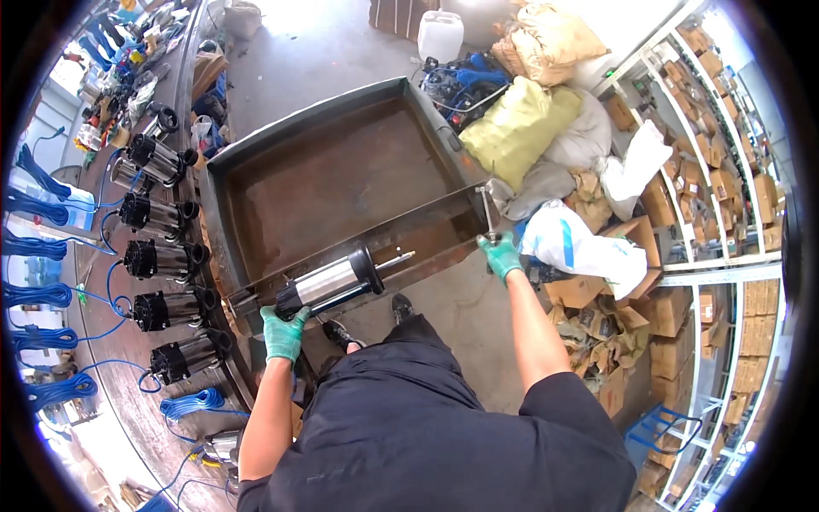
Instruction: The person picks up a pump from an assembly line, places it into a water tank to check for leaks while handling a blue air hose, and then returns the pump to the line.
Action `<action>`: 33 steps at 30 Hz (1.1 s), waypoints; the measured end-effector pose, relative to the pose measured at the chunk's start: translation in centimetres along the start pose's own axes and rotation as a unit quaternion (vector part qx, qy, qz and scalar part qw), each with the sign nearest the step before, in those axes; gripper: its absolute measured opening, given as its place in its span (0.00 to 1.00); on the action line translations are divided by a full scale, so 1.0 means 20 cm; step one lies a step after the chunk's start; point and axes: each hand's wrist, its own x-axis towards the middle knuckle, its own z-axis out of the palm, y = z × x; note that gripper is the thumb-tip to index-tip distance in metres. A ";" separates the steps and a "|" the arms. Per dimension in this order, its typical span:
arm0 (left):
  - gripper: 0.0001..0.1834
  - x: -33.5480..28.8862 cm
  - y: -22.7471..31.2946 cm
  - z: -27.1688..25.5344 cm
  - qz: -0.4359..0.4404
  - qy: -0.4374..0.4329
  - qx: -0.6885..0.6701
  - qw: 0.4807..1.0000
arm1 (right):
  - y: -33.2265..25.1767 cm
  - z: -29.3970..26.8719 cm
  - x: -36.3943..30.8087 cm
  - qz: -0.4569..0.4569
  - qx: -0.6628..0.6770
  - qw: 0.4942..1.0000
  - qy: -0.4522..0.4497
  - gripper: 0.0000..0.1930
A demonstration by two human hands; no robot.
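Observation:
A steel cylindrical pump motor point(324, 286) with black ends lies across the near ledge of a large metal trough point(223, 247). Its bare shaft point(397, 259) points right. My left hand point(284, 333), in a green glove, grips the motor's black left end. Off to the right of the shaft, my gloved right hand point(501, 254) is closed round a metal T-handle wrench point(486, 209). The wrench stands beside the trough's right corner, apart from the motor. The glove hides its lower part.
Several similar pumps point(162, 260) with blue cable coils point(192, 403) line the bench point(128, 427) on my left. A yellow sack point(516, 128), a white bag point(584, 247) and cartons crowd the right, before a white shelf rack point(725, 275). A white jug point(440, 36) stands beyond the trough.

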 end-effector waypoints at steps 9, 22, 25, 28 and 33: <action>0.37 0.02 -0.02 -0.01 -0.056 -0.040 -0.020 0.997 | -0.40 0.07 0.46 -0.142 -0.019 0.988 0.053 0.21; 0.41 0.03 -0.07 -0.02 -0.028 -0.039 -0.014 0.999 | -0.67 0.33 -0.34 0.002 0.136 0.941 -0.310 0.11; 0.42 0.03 -0.06 -0.02 -0.029 -0.037 0.005 0.999 | -0.63 0.37 -0.33 0.053 0.201 0.926 -0.317 0.13; 0.43 0.03 -0.06 -0.03 -0.026 -0.036 0.017 0.999 | -0.61 0.39 -0.33 0.078 0.216 0.920 -0.319 0.12; 0.37 0.04 -0.06 -0.04 -0.037 -0.036 0.072 0.996 | -0.61 0.41 -0.31 0.103 0.238 0.906 -0.334 0.12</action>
